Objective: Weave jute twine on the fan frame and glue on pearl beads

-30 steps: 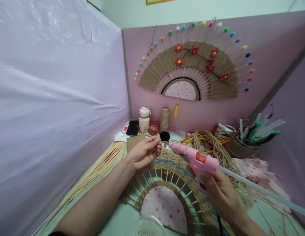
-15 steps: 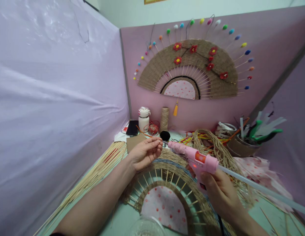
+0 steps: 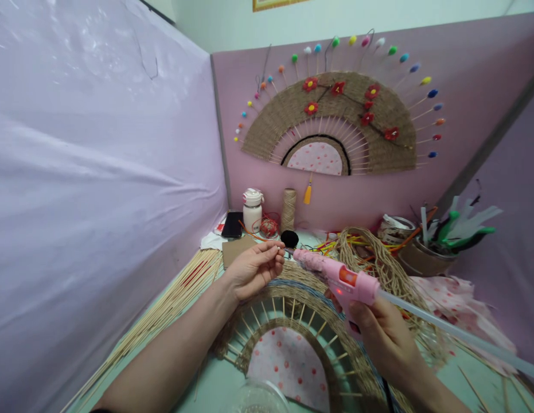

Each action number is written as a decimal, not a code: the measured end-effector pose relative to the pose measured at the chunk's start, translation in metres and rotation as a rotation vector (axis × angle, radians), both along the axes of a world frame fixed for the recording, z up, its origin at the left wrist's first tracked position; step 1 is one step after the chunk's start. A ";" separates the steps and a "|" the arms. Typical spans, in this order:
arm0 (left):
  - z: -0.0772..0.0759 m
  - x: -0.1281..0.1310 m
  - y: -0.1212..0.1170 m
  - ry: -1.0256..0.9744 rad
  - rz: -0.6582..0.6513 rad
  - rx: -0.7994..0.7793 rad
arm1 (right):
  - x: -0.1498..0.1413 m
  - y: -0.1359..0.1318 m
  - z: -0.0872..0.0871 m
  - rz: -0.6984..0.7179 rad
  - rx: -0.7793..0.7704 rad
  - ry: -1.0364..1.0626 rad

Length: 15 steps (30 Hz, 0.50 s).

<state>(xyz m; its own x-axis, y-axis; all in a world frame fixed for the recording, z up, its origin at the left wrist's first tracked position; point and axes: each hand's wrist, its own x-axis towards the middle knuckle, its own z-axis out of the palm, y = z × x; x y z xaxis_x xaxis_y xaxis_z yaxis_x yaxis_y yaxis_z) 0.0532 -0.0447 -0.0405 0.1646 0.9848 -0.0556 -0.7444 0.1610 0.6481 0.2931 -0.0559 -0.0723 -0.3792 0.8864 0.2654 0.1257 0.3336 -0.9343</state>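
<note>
Between the thumb and forefinger of my left hand (image 3: 258, 268) is a tiny whitish bead (image 3: 279, 248), partly covered by the fingertips. My right hand (image 3: 385, 332) is wrapped round a pink hot glue gun (image 3: 335, 272) with a lit red light and a long clear glue stick (image 3: 447, 326) in its back. The gun's nozzle points left, right beside the bead; whether they touch I cannot tell. Below both hands lies a woven twine fan (image 3: 310, 274) with bare sticks and a dotted cloth half-circle (image 3: 288, 364). A clear round container (image 3: 267, 396) stands at the bottom edge.
A finished fan (image 3: 275, 123) with red flowers hangs on the pink board. Thin sticks (image 3: 163, 312) lie at left. Behind are a phone (image 3: 232, 224), white bottle (image 3: 252, 215) and twine spool (image 3: 288, 210). Loose twine (image 3: 370, 258) and a tool pot (image 3: 424, 258) stand right.
The glue gun has shifted very slightly left, its nozzle closer to the bead in my left hand. Both hands keep their hold; the view has tilted a little.
</note>
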 end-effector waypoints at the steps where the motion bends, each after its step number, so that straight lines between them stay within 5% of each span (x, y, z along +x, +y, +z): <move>1: 0.000 0.000 0.000 0.008 0.001 0.005 | 0.000 0.000 0.000 -0.004 0.007 -0.008; 15: 0.001 -0.001 0.000 0.076 0.046 -0.022 | -0.003 0.000 0.001 -0.007 0.022 -0.014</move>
